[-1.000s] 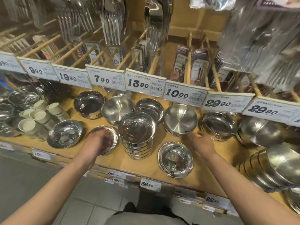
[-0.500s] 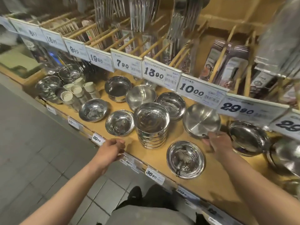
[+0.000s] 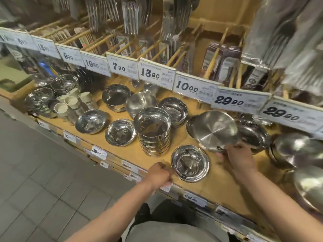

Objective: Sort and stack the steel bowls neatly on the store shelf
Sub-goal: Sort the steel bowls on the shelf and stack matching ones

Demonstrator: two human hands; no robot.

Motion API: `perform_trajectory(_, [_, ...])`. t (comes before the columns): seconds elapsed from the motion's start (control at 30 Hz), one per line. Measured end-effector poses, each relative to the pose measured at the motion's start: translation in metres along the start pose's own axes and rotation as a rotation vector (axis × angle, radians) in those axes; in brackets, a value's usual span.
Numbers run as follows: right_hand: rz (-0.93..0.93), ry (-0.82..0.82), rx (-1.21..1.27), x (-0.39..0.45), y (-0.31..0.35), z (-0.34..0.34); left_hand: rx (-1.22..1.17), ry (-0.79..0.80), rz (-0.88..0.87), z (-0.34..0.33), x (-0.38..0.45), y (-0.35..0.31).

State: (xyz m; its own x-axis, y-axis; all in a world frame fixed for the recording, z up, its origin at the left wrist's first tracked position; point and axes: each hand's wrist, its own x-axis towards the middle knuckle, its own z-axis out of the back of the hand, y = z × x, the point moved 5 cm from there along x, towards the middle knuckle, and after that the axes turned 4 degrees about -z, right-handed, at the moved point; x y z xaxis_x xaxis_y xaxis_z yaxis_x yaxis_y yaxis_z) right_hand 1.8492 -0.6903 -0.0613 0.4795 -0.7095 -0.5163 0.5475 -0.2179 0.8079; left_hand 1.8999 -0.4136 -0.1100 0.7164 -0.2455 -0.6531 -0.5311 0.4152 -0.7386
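Several steel bowls lie on the wooden shelf (image 3: 218, 186). A stack of bowls (image 3: 152, 131) stands in the middle. A shallow shiny bowl (image 3: 190, 163) sits near the front edge. My left hand (image 3: 158, 175) is curled at its left rim and pinches it. My right hand (image 3: 239, 158) grips the near rim of a large matte bowl (image 3: 213, 128), which is tilted up on its edge. Single bowls (image 3: 120, 131) (image 3: 90, 121) lie to the left of the stack. Behind the stack are more bowls (image 3: 116, 96) (image 3: 141, 103) (image 3: 173, 109).
Price tags (image 3: 194, 86) hang low over the back of the shelf, under racks of packaged cutlery. White-lidded jars (image 3: 70, 103) stand at the left. Large bowls (image 3: 297, 151) crowd the right end. A tiled floor (image 3: 43, 189) lies below left.
My left hand moved right along the shelf edge to the shallow front bowl. My right hand tipped the large matte bowl further up. The view swung slightly left.
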Motion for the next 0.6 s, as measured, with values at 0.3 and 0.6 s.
perform_trajectory(0.3, [-0.099,-0.047,0.162,-0.031,-0.055,0.051,0.075,-0.039,-0.025,-0.036,0.014,-0.004])
perform_trajectory(0.6, [-0.205,0.022,0.192,-0.015,-0.09,0.041,0.127,-0.063,0.007,0.0,-0.005,0.009])
